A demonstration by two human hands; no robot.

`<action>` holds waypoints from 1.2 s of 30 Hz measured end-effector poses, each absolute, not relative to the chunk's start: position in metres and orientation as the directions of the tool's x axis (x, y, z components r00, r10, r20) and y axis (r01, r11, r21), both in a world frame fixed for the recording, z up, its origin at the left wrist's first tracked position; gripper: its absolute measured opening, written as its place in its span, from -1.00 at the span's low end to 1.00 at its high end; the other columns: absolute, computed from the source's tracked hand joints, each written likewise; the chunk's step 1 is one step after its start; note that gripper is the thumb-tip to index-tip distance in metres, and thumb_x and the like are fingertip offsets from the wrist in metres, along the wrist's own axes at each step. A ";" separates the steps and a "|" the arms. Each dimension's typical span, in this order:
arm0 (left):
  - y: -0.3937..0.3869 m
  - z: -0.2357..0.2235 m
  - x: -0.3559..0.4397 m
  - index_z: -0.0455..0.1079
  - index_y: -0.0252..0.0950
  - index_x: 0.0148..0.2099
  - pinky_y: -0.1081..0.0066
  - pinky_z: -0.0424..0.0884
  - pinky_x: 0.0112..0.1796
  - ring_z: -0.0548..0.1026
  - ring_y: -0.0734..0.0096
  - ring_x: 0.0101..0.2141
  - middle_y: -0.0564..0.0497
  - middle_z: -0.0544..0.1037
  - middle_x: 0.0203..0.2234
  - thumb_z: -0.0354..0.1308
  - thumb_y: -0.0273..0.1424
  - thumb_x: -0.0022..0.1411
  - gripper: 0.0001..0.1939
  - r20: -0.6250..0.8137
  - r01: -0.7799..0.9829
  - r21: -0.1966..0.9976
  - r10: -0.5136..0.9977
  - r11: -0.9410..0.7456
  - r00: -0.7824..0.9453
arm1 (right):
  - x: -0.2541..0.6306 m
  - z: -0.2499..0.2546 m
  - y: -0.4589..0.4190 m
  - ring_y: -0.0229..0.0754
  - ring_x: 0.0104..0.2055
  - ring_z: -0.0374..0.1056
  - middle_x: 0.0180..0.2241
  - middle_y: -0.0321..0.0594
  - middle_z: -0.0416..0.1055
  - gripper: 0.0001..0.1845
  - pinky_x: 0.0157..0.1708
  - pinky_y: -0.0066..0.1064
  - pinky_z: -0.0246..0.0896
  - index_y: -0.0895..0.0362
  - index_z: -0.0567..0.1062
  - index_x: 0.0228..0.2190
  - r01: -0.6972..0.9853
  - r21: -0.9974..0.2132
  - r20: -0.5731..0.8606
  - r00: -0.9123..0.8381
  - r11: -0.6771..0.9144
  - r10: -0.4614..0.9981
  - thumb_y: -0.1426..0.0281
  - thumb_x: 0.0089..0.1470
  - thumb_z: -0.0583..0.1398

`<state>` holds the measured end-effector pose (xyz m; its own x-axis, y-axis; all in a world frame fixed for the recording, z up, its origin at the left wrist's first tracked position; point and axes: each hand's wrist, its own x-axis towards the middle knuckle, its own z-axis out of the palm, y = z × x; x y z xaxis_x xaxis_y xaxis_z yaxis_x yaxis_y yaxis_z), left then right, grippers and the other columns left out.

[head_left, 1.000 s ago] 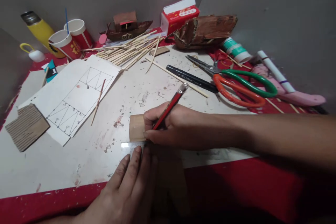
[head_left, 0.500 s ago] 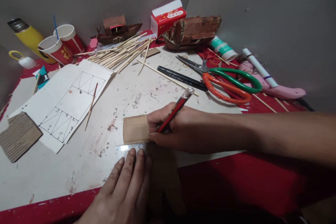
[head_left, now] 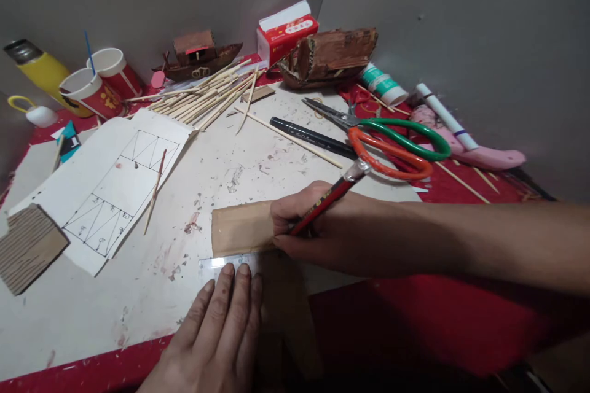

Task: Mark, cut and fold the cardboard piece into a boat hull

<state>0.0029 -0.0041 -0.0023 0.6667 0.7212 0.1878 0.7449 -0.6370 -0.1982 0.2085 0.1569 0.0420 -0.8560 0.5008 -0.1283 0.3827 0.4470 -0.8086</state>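
Observation:
My right hand (head_left: pixel 322 230) grips a red-and-black pencil (head_left: pixel 325 201) that slants up to the right, its silvery end uppermost. The pencil's tip is hidden by my fingers, over a piece of brown cardboard (head_left: pixel 239 228). Along the cardboard's near edge lies a clear ruler (head_left: pixel 214 263). My left hand (head_left: pixel 214 325) rests on the ruler, fingers stretched out flat and pressing it down. More brown cardboard continues in shadow below, between my hands.
Big scissors (head_left: pixel 391 144) with green and orange handles lie beyond my right hand, beside a black marker (head_left: pixel 313 137). Left are a paper drawing (head_left: pixel 110 184) and corrugated cardboard (head_left: pixel 34 245). Behind stand wooden sticks (head_left: pixel 203 95), two model boats (head_left: pixel 332 58), cups (head_left: pixel 94 92) and a yellow bottle (head_left: pixel 46 77).
My right hand and the pencil have slid to the right along the ruler's edge, baring more cardboard. The pencil leans lower. My left hand keeps its place on the ruler; the view has shifted slightly.

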 end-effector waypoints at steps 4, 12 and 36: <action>-0.005 -0.004 0.003 0.34 -0.50 0.20 0.19 -0.08 0.31 0.30 0.03 0.22 -0.27 0.44 0.16 -0.05 -0.06 0.36 -0.36 0.198 0.742 -0.206 0.715 -0.638 0.670 | 0.211 0.043 0.157 -0.36 -0.55 0.02 -0.62 -0.44 0.15 -0.77 -0.54 -0.52 -0.02 0.12 0.26 -0.59 0.401 -0.795 -0.134 -0.848 0.455 0.512 0.59 0.01 0.13; -0.005 -0.003 0.001 0.36 -0.50 0.19 0.18 -0.10 0.31 0.38 0.05 0.16 -0.27 0.46 0.14 -0.05 -0.02 0.35 -0.34 0.192 0.732 -0.218 0.708 -0.645 0.680 | 0.217 0.044 0.154 -0.35 -0.54 0.00 -0.61 -0.43 0.16 -0.74 -0.54 -0.50 -0.02 0.12 0.24 -0.58 0.436 -0.755 -0.139 -0.836 0.489 0.531 0.61 0.03 0.14; -0.003 -0.004 0.002 0.35 -0.50 0.19 0.20 -0.09 0.31 0.38 0.02 0.16 -0.29 0.45 0.15 -0.09 0.06 0.33 -0.26 0.198 0.739 -0.228 0.713 -0.635 0.673 | 0.233 0.045 0.152 -0.35 -0.55 0.07 -0.61 -0.40 0.22 -0.78 -0.53 -0.49 0.03 0.13 0.31 -0.55 0.409 -0.766 -0.059 -0.813 0.496 0.579 0.57 0.09 0.14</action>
